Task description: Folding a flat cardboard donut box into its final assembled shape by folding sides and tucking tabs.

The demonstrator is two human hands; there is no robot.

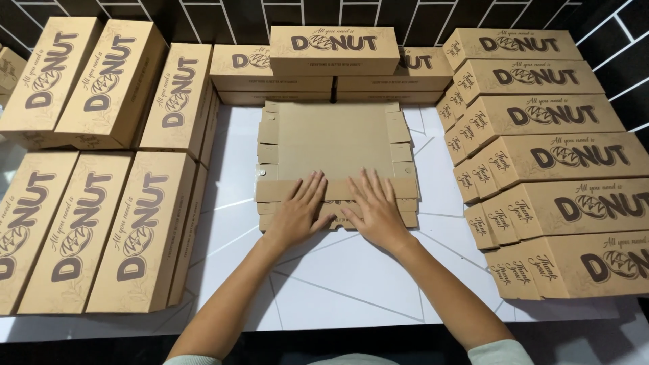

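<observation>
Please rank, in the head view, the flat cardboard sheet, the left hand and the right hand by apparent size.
1. Flat cardboard sheet, clearly largest.
2. Left hand and right hand: they look alike, so unranked.

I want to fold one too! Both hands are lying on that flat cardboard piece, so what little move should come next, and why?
Probably press down and slide both palms outward along the fold. The left hand and right hand lie flat, side by side, on the near flap of the unfolded box blank, which is turned over onto the sheet. A firm crease there looks needed before the side tabs go up.
</observation>
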